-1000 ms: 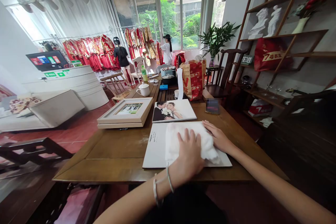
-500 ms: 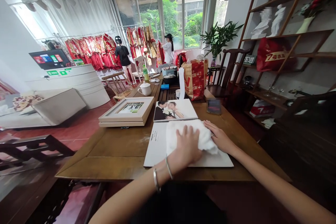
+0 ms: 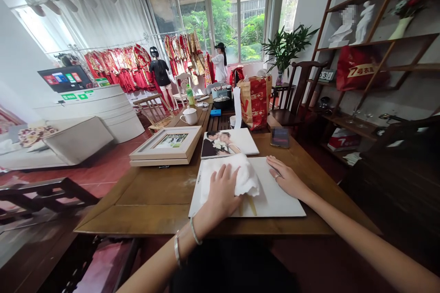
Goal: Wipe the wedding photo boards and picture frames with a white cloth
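My left hand (image 3: 223,188) lies over a bunched white cloth (image 3: 245,178), pressing it against a pale panel (image 3: 275,192) on the table in front of me. Yellowish streaks show on the panel just below the cloth. At the panel's right part, my right hand (image 3: 285,176) rests flat with fingers stretched out, apart from the cloth. Small dark print is partly covered at the panel's left edge. Directly behind lies a photo panel (image 3: 245,142) showing a couple and white flowers.
Stacked light wooden frames (image 3: 190,146) lie to the left on the brown table (image 3: 147,197). Further back stand a white lidded cup (image 3: 189,116) and a red-and-tan paper bag (image 3: 257,103). A phone (image 3: 280,137) is at the right. Two people are by the clothes racks.
My left hand has slid the cloth leftward across the panel, away from my right hand. Yellowish streaks now show where it was. My right hand stays nearly in place.
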`<action>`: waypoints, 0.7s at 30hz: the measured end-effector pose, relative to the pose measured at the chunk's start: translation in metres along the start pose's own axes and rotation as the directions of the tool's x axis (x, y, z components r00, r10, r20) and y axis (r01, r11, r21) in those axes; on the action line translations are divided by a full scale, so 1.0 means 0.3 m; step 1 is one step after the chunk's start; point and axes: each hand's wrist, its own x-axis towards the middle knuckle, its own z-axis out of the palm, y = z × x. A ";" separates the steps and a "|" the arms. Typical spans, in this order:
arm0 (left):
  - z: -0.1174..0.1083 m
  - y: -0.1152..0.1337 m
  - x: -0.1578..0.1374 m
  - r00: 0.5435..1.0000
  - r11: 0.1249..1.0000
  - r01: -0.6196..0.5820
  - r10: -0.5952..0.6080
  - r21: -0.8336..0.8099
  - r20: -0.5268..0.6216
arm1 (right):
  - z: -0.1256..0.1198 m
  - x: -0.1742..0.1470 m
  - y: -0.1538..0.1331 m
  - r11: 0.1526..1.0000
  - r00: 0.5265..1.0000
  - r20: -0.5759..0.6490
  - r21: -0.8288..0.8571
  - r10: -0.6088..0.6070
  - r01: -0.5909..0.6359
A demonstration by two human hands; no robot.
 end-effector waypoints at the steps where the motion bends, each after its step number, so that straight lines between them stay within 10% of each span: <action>1: 0.001 -0.007 -0.025 1.000 1.000 0.007 -0.007 -0.007 0.003 | 0.000 0.000 -0.002 1.000 1.000 0.001 0.001 0.003 -0.003; 11: 0.053 0.049 -0.240 0.994 0.996 -0.049 0.056 -0.075 0.096 | 0.001 -0.001 -0.003 0.999 1.000 0.020 -0.035 0.016 -0.015; 21: 0.004 -0.099 0.037 1.000 0.999 0.014 -0.015 0.033 0.008 | 0.003 -0.005 0.005 1.000 1.000 0.002 -0.003 0.014 -0.014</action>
